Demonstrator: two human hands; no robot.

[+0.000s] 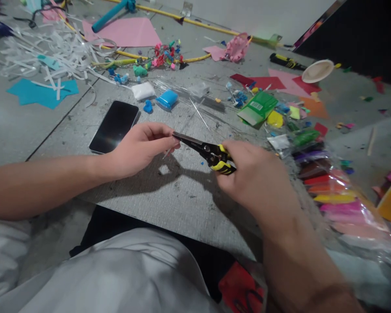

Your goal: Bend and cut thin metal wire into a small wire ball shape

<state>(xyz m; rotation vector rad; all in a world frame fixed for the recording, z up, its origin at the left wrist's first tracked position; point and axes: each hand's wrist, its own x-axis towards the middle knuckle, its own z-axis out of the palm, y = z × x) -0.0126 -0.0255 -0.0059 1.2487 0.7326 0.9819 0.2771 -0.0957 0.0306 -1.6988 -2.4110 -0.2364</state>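
Note:
My right hand (pixel 250 171) is wrapped round the black and yellow handles of a pair of long-nose pliers (pixel 202 148), whose jaws point left. At the tip of the jaws, my left hand (pixel 146 143) pinches a thin piece of wire (pixel 166 153), of which a short end shows below the fingers. How the jaws meet the wire is hidden by the fingertips. Behind my left wrist lies a dark smartphone (pixel 115 126). A small blue clay piece (pixel 147 106), a blue packet (pixel 167 99) and a white packet (pixel 143 91) sit beyond my left hand.
Thin straight wires (pixel 200 114) lie beyond the pliers. A green packet (pixel 259 107) and a clear bag of coloured clay sticks (pixel 342 198) are at the right. White paper strips (pixel 58 56) heap at the far left, near blue paper (pixel 44 92) and pink paper (pixel 130 32).

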